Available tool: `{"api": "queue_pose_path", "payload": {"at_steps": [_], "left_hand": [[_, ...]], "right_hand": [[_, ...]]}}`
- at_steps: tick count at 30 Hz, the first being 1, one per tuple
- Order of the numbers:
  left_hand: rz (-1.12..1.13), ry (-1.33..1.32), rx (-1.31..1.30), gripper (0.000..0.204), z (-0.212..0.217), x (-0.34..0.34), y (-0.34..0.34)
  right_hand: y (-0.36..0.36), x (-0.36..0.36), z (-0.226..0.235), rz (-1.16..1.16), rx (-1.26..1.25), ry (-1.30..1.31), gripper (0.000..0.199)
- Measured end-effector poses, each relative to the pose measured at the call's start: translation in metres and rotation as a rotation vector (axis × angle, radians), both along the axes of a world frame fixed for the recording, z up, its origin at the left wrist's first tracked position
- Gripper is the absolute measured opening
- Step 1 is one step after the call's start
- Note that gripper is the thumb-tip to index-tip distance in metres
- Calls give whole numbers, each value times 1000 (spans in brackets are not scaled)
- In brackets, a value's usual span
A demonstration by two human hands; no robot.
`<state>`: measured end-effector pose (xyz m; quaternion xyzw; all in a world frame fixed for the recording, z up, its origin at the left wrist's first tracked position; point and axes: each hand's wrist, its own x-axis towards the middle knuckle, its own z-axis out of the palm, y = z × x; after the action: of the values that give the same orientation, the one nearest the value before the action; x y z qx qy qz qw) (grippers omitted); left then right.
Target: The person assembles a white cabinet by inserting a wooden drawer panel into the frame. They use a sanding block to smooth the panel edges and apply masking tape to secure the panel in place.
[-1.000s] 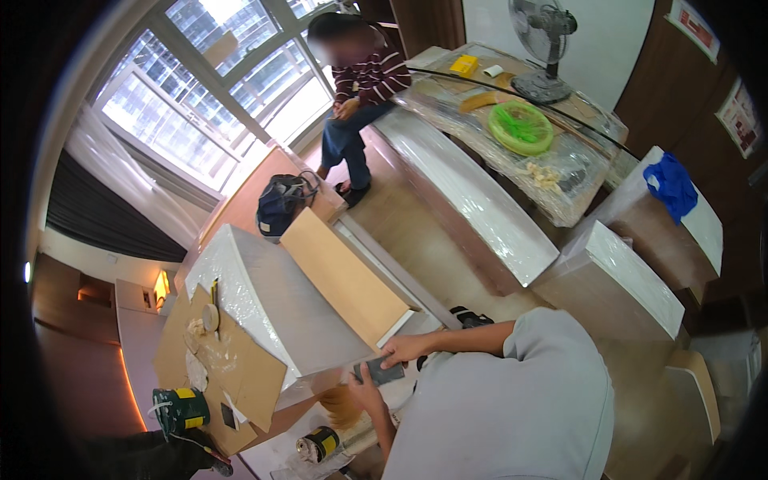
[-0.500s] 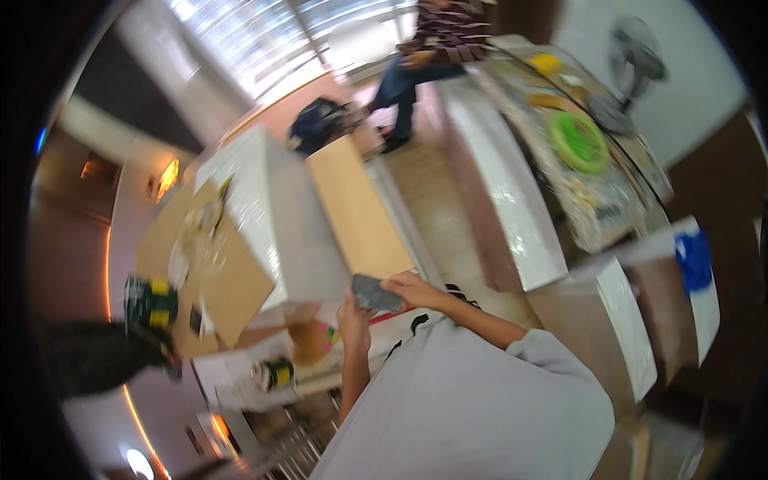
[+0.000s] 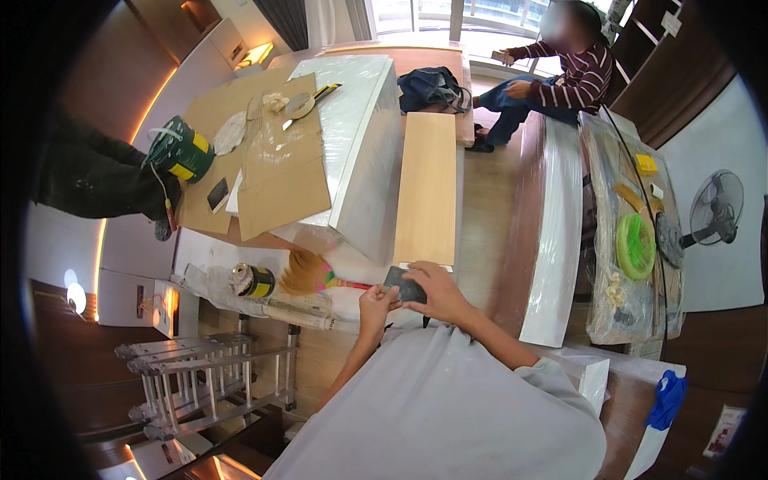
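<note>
A small dark grey rectangular sheet point(image 3: 406, 284), with the look of folded sandpaper, is between my two hands in front of my grey shirt. My left hand point(image 3: 376, 309) pinches its left edge, fingers closed. From the right, my right hand point(image 3: 439, 293) is closed over its other side, thumb and fingers bent around the edge. Just beyond the hands lies a long light-wood panel point(image 3: 426, 184), its near end close to my right fingers. Left of my hands is a broom point(image 3: 302, 272) with tan bristles and a red handle.
A white wrapped cabinet point(image 3: 360, 160) carries cardboard point(image 3: 284, 172), a tape roll and a green bucket point(image 3: 182, 152). An open can point(image 3: 253, 282) and a metal ladder point(image 3: 212, 368) stand left. Wrapped boards point(image 3: 552, 240), a cluttered table point(image 3: 632, 312) and a fan are right. A person point(image 3: 572, 72) sits far right.
My view has turned, so the room appears rotated and sharper. My right hand has moved farther over the grey sheet; both hands still hold it.
</note>
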<state>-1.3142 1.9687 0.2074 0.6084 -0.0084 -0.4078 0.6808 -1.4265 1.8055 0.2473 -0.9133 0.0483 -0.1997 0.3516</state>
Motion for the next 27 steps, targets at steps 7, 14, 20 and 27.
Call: {"api": "queue_pose_path", "payload": {"at_steps": [7,14,20,27], "left_hand": [[55,54,-57,40,13,7,6],[-44,-407,-108,68,28,-5,0],[-117,-368,-55,33,49,-8,-7],[-63,-395,-77,26,42,0,-5]], "right_hand": [[-2,16,-19,21,785,336,33],[-3,-5,-5,138,1539,336,34],[-4,-6,1,197,1538,324,36],[-2,-8,4,214,1499,331,39]]}}
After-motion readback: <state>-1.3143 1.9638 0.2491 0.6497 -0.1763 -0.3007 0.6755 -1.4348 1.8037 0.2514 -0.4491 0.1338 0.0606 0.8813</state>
